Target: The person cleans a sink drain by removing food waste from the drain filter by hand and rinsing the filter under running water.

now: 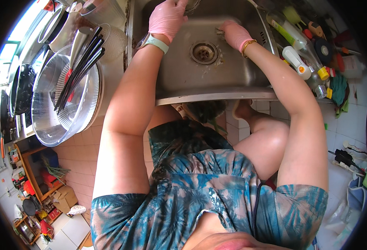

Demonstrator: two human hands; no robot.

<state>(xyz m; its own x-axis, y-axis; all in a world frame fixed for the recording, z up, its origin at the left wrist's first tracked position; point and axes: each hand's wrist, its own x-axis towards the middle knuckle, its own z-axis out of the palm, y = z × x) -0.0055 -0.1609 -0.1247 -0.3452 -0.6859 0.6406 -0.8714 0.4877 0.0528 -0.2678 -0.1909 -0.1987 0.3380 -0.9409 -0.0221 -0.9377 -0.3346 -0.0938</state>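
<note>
Both my hands wear pink gloves over a stainless steel sink [177,78]. My left hand [167,20] is at the top edge of the view, its fingers around a shiny, rounded item [193,7] that is mostly cut off. In my right hand [236,36] is a small greyish scrubbing pad [220,33], held low against the basin to the right of the drain [204,53]. Small pale food scraps [218,62] lie on the basin floor beside the drain. The tips of my right fingers are hidden.
On the left counter stands a clear plastic bowl [44,125] with a bundle of black chopsticks [80,72] lying across it. Plastic bottles [296,40] and a white spray head [297,64] crowd the sink's right side. Below the sink's front edge is a dark round container [205,111].
</note>
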